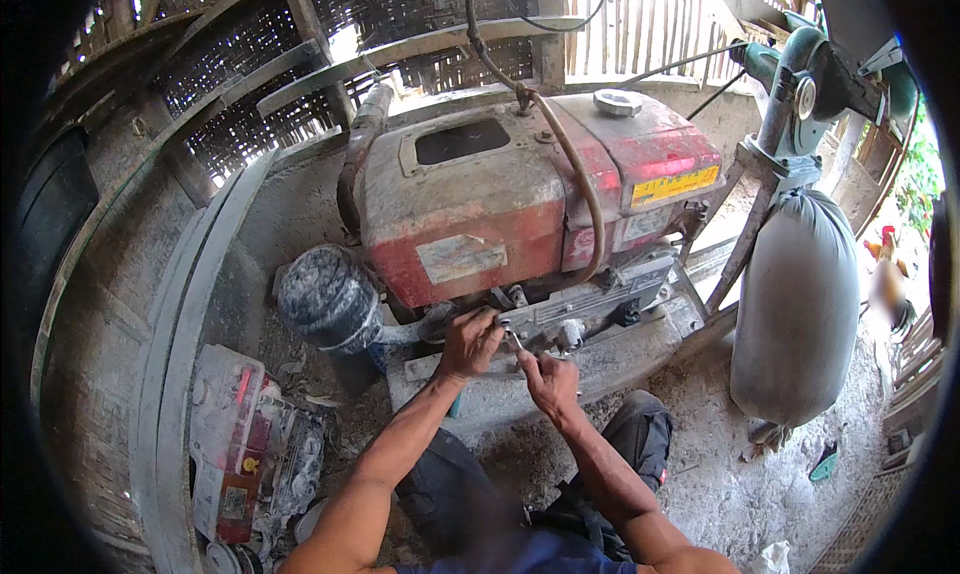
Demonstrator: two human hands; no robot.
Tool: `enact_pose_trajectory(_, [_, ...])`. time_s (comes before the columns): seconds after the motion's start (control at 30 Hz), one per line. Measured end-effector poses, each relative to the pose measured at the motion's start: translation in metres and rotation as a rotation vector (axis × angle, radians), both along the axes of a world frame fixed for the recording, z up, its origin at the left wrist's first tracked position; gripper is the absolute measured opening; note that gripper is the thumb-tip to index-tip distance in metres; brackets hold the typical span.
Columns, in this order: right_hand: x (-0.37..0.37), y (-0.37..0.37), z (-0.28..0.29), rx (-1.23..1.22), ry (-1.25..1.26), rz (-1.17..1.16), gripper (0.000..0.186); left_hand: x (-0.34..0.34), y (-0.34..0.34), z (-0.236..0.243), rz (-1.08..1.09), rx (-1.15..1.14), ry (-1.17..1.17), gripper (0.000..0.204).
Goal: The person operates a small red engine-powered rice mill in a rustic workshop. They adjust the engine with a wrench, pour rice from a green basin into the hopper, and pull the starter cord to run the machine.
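Observation:
A dusty red-and-grey engine (460, 254) sits in front of me, with a long metal housing (610, 289) along its lower front. My left hand (470, 342) has its fingers bent at a small fitting on that housing, near the head of a silver wrench (513, 339); whether they grip either is hard to tell. My right hand (548, 382) is closed on the wrench's handle, just right of and below the left. A dusty round filter canister (325, 299) is left of my hands, and a pale fitting (572, 332) sticks out to their right.
A grey hanging bag (795, 314) is at right under a green machine (800, 104). A second red engine (235, 444) and long boards (185, 354) lie at left. A hose (560, 134) crosses the engine. A rooster (887, 274) stands beyond the bag.

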State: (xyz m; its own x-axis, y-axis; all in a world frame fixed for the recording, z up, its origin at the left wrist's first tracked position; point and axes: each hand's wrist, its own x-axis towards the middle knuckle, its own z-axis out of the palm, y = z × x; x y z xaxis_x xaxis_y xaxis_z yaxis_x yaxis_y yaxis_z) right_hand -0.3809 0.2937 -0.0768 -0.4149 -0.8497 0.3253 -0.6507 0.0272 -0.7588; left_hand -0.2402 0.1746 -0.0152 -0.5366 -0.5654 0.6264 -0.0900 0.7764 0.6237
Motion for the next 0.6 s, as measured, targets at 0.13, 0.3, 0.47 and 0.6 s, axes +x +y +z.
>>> enact_pose_trajectory(0.13, [0.003, -0.003, 0.005, 0.132, 0.032, -0.071, 0.052, -0.001, 0.001, 0.000, 0.027, 0.007, 0.003, 0.028])
enact_pose_trajectory(0.3, [0.028, -0.011, -0.013, -0.068, -0.476, 0.042, 0.048, -0.006, -0.002, -0.005, 0.050, 0.079, 0.087, 0.025])
enact_pose_trajectory(0.47, [0.039, -0.015, -0.033, -0.061, -0.533, 0.000, 0.051, -0.010, -0.004, -0.010, 0.030, 0.083, 0.139, 0.022])
enact_pose_trajectory(0.6, [0.055, -0.016, -0.042, -0.156, -0.721, 0.026, 0.055, -0.009, -0.005, -0.013, 0.053, 0.031, 0.137, 0.022])
